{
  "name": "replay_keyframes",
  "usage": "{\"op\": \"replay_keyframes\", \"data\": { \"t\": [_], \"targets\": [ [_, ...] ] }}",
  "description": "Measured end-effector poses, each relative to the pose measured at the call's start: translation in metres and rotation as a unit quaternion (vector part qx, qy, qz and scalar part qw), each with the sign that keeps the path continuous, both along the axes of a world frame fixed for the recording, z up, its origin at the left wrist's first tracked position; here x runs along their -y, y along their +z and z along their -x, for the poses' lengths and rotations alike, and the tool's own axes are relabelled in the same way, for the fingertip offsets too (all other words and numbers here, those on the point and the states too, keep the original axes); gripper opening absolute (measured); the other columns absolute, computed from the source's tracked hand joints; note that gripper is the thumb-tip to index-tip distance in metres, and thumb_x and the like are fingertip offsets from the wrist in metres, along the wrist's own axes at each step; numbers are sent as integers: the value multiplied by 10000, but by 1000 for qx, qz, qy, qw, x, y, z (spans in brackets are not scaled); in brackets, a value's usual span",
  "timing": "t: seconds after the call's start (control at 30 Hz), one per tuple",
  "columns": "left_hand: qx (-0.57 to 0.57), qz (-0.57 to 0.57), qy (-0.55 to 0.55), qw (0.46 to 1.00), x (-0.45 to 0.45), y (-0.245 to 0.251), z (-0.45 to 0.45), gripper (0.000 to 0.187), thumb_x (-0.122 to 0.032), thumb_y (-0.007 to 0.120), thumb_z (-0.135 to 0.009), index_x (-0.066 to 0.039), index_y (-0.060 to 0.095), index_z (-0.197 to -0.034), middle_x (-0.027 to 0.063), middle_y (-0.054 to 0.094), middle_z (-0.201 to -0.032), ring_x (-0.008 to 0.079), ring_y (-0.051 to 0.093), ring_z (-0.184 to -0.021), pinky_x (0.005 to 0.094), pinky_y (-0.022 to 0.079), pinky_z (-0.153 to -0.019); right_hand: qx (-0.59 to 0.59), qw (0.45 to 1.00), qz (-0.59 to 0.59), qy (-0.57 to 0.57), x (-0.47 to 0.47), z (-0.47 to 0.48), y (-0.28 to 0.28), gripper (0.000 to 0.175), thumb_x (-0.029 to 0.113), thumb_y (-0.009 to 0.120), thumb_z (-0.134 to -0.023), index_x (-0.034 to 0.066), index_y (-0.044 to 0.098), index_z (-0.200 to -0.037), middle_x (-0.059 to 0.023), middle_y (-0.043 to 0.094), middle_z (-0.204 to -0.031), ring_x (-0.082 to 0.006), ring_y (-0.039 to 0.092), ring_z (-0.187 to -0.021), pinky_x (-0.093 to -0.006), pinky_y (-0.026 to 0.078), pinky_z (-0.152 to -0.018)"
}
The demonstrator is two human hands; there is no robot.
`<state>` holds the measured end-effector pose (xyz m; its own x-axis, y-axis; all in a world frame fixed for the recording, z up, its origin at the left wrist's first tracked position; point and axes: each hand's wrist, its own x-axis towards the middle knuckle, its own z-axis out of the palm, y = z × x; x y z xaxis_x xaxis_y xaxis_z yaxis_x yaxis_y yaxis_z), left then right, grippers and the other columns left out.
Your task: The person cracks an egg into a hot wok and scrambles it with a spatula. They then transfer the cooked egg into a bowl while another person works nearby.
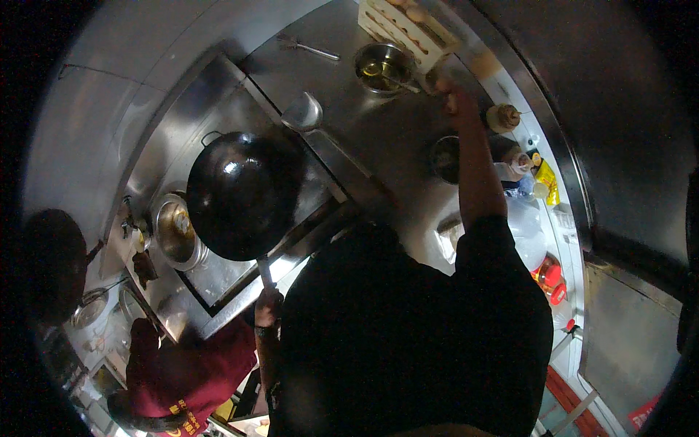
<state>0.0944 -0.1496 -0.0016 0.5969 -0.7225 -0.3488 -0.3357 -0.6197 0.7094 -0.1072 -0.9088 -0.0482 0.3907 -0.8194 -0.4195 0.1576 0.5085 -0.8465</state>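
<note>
My left hand (268,307) is closed around the handle (264,270) of a dark wok (240,202). The wok is over the stainless-steel cooking counter, with a small loop on its far rim. My right hand (450,97) is stretched forward, blurred and in shadow, and its fingers cannot be made out clearly. Just left of it stands a metal pot (382,68) holding yellowish liquid and a spoon (403,83). Beyond that pot is a pale, slotted crate (407,33) with rounded items at its top. A large ladle (303,113) lies between the wok and the pot.
Left of the wok sits a metal basin (177,232) of brownish liquid. A long utensil (318,52) lies at the back. Along the right edge stand a jar (503,118), a yellow packet (548,181) and red-lidded containers (550,278). A person in a maroon shirt (191,371) is at lower left.
</note>
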Motion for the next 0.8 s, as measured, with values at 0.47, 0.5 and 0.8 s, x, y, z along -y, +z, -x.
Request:
{"op": "replay_keyframes", "data": {
  "t": [0.47,0.5,0.8],
  "targets": [
    [-344,69,284,892,25,35,11,201,-178,526,-931,-71,561,-1097,-3,593,-779,101,541,-556,238,405,-440,-308,918,230,98,13,-86,174,459,520,646,-788,63,662,-830,-33,585,-674,-135,553,-570,-293,428,-496],
    [-320,50,262,909,31,36,7,197,-165,515,-932,-68,561,-1097,-1,593,-778,106,547,-560,238,411,-442,-354,903,242,34,31,-89,149,455,521,635,-800,68,664,-838,-32,582,-671,-130,548,-563,-287,423,-489],
    [-64,53,64,994,6,9,13,242,-179,577,-887,-54,562,-1095,44,602,-782,143,587,-591,256,461,-475,-434,653,604,144,27,-80,116,338,364,623,-844,34,663,-901,-167,654,-864,-310,637,-808,-427,497,-734]
  ]
}}
